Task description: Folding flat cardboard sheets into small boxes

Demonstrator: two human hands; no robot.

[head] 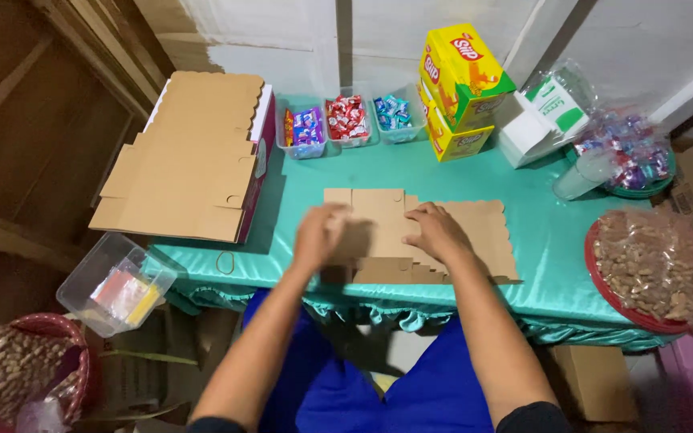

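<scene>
Cardboard blank (443, 232) flat, long axis left-right.

Both hands on a flat brown die-cut cardboard box blank (435, 232) lying on the teal satin tablecloth (539, 240). L hand (320, 234) blurred, at the blank's left flap; R hand (435, 231) pressed flat on its middle. Behind: 3 clear plastic tubs of wrapped sweets (346, 122), stacked yellow cartons (459, 92). Left: stack of flat cardboard blanks (190, 156). Right: red tray of bagged peanuts (651, 269).
</scene>
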